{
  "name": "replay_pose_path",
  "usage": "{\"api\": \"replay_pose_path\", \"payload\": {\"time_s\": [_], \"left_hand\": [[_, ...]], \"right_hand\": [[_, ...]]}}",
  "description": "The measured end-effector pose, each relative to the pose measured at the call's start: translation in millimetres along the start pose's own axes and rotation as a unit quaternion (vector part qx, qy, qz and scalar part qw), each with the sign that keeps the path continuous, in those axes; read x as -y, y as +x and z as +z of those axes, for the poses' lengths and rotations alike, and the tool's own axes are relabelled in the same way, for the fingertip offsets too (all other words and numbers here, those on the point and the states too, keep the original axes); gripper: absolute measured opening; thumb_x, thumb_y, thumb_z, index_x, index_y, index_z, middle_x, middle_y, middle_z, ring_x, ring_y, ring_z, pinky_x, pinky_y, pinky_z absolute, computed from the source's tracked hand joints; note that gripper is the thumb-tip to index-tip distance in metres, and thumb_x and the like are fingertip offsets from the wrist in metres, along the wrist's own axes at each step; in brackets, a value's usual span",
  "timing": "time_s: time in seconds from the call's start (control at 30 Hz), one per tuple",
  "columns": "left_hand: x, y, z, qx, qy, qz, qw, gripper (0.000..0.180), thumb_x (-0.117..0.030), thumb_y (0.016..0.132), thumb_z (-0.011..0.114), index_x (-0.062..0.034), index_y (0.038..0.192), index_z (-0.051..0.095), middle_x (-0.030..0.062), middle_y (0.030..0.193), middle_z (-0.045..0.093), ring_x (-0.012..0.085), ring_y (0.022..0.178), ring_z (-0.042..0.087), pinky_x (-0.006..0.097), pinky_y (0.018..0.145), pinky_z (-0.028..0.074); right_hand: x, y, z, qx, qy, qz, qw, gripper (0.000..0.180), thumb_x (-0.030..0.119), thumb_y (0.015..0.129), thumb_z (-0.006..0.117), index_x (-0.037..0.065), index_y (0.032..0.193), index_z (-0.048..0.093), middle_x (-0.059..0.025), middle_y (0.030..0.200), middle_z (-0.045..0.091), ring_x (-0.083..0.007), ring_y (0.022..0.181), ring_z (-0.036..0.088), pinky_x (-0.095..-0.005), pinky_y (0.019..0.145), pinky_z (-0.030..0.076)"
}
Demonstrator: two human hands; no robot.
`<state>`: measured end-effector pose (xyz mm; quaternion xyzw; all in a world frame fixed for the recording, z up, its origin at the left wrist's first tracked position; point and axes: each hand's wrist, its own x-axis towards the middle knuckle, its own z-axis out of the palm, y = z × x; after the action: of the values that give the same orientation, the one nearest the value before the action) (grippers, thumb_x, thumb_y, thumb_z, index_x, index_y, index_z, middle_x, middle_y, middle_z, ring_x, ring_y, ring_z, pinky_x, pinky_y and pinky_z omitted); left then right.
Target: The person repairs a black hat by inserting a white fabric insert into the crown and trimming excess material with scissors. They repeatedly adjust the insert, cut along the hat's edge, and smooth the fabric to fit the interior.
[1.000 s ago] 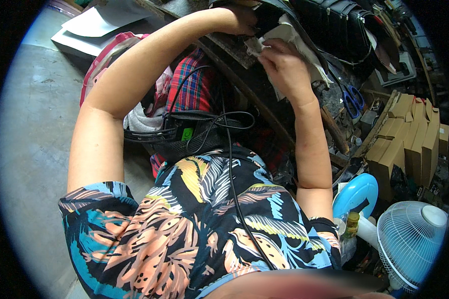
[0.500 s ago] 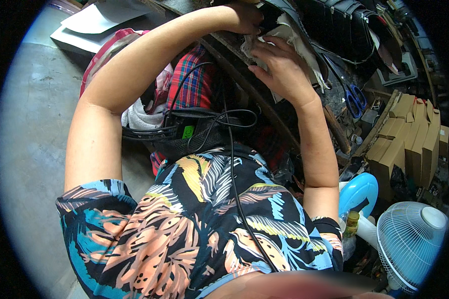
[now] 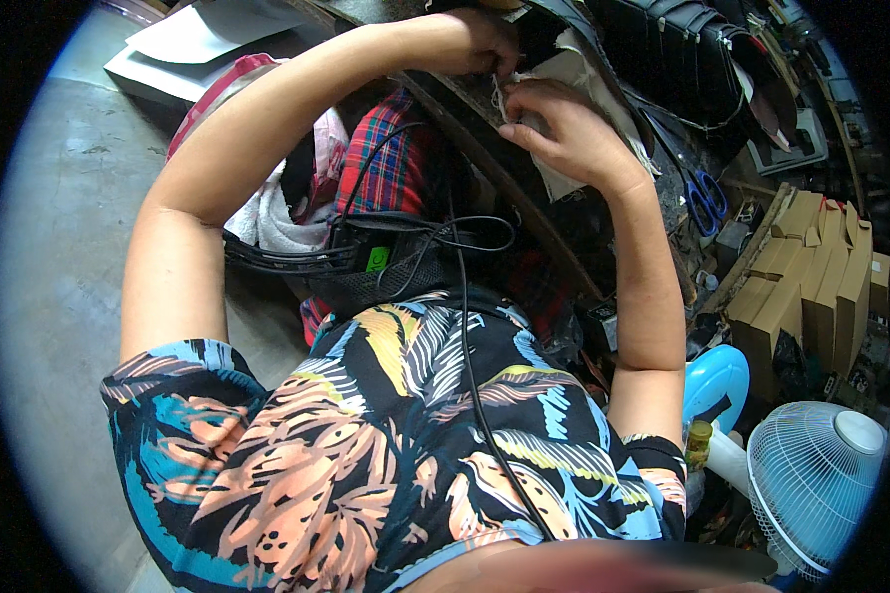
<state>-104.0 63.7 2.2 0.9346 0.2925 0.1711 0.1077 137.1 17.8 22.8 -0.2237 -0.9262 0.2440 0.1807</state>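
Observation:
At the top of the view, a pale off-white cloth with frayed edges lies over the dark work table. My left hand reaches across to it, its fingers pinched together on the cloth's frayed edge. Just to the right and nearer, my right hand has its fingers curled against the same edge, the thumb held a little apart. Both sets of fingertips are close together, and part of the cloth is hidden beneath the right hand. Scissors with blue handles lie to the right of that hand.
A dark beam runs along the table's near side. Bundled black pieces fill the far right. Cardboard boxes, a white fan and a blue round seat stand on the right. A black cable hangs over my shirt.
My right hand has shifted slightly down and right, its fingers curling in more. My left fingers have come down a little onto the cloth's edge.

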Motion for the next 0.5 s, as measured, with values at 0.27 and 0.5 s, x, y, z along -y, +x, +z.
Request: {"api": "replay_pose_path", "payload": {"time_s": [0.27,0.5], "left_hand": [[-25.0,-9.1,-3.6,-0.028,0.064,0.014,0.997,0.014,-0.011,0.084,0.064,-0.0068,0.097,0.068,0.0098,0.098,0.065,0.0309,0.093,0.065,0.039,0.083,0.052],[-34.0,-28.0,-1.8,-0.058,0.058,-0.020,0.996,0.011,-0.012,0.086,0.065,-0.0066,0.095,0.068,0.0099,0.099,0.065,0.0300,0.093,0.065,0.039,0.081,0.053]], "right_hand": [[0.1,-2.8,-7.1,0.006,0.091,0.073,0.993,0.035,0.028,0.093,0.061,0.003,0.118,0.058,-0.0149,0.111,0.066,-0.0277,0.102,0.063,-0.0384,0.092,0.049],[-18.0,3.8,0.8,-0.101,0.023,0.035,0.994,0.025,0.018,0.096,0.055,0.003,0.116,0.058,-0.0136,0.108,0.064,-0.0303,0.101,0.064,-0.0393,0.092,0.049]]}}
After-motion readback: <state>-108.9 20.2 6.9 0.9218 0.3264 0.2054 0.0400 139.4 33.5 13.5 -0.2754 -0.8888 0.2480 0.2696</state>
